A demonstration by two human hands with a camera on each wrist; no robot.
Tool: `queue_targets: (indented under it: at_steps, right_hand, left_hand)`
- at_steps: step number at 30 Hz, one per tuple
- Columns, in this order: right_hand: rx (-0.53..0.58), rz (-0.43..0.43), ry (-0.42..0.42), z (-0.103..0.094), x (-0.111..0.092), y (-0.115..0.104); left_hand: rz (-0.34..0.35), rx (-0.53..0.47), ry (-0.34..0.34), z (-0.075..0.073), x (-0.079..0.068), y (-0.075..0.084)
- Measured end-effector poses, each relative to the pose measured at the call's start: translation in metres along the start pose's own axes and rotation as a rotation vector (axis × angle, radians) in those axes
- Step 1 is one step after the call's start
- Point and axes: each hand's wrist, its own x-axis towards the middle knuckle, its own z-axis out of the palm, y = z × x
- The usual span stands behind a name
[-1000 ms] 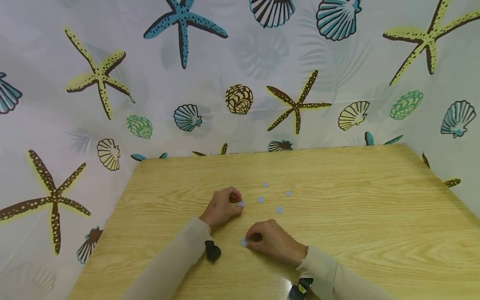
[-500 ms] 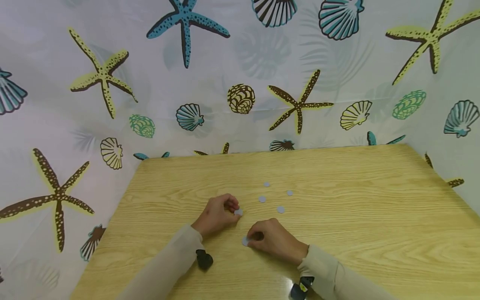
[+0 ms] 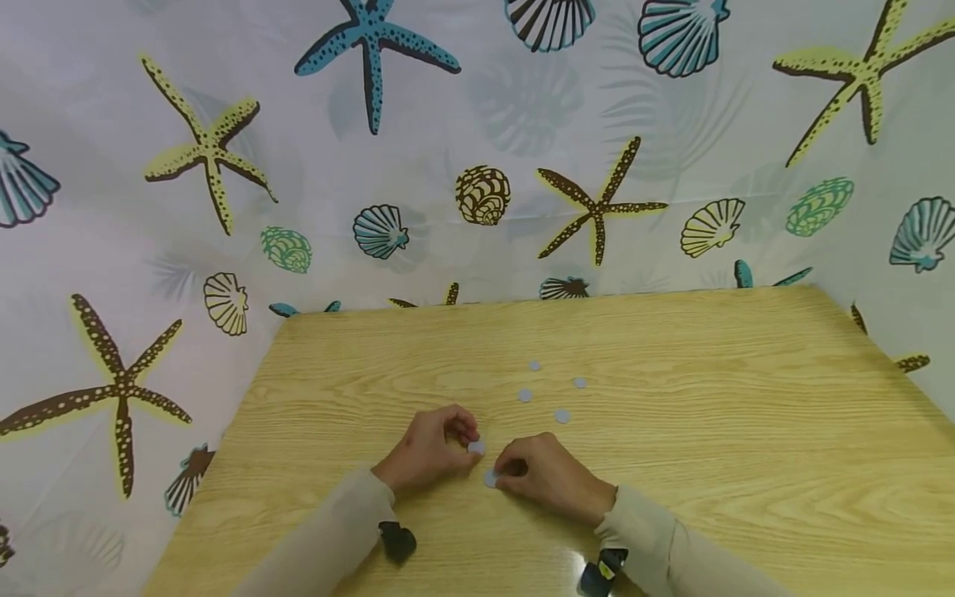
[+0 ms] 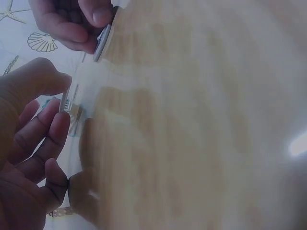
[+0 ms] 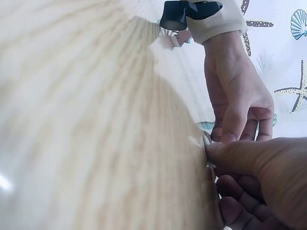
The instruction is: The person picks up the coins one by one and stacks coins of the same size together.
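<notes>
Between the thumb and fingers of my left hand (image 3: 431, 448), a small flat grey coin-like disc (image 3: 476, 448) is pinched. In the left wrist view this disc (image 4: 63, 102) stands on edge, just over the tabletop. My right hand (image 3: 554, 477) pinches another grey disc (image 3: 490, 479) low at the table, a little nearer the body. That disc (image 4: 101, 44) shows as a thin, tilted edge in the left wrist view. The two hands are close together, their fingertips a short gap apart. Beyond them lie several loose grey discs (image 3: 562, 416), spread out on the wood.
The light wood-grain table (image 3: 709, 373) reaches back to a white cloth (image 3: 418, 166) printed with starfish and shells, which also hangs at both sides. Each wrist wears a small black camera (image 3: 398, 541). A bright glare spot shows on the table's near part.
My left hand has moved toward the body with its disc, away from the loose discs and closer to my right hand. The right hand stays nearly still, holding its disc.
</notes>
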Motion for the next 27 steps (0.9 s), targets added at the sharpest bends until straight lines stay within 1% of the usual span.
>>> queue_targets:
  at_steps: [6, 10, 15, 20, 27]
  right_hand:
    - [0.01, 0.003, 0.001, 0.0, 0.0, 0.0]
    - [0.023, 0.0, 0.004, 0.0, 0.001, 0.001]
    - [0.022, -0.012, 0.003, 0.001, 0.001, 0.001]
    - [0.016, -0.007, 0.001, 0.001, 0.002, 0.002]
    - [0.03, 0.009, 0.002, 0.001, 0.001, 0.002]
  left_hand:
    - [0.047, -0.03, -0.054, 0.004, -0.007, 0.003]
    - [0.045, -0.053, -0.085, 0.007, -0.01, 0.002]
    - [0.038, -0.022, -0.119, 0.01, -0.012, 0.002]
    - [0.039, 0.019, -0.122, 0.012, -0.013, 0.006]
    - [0.031, 0.013, -0.122, 0.014, -0.014, 0.007]
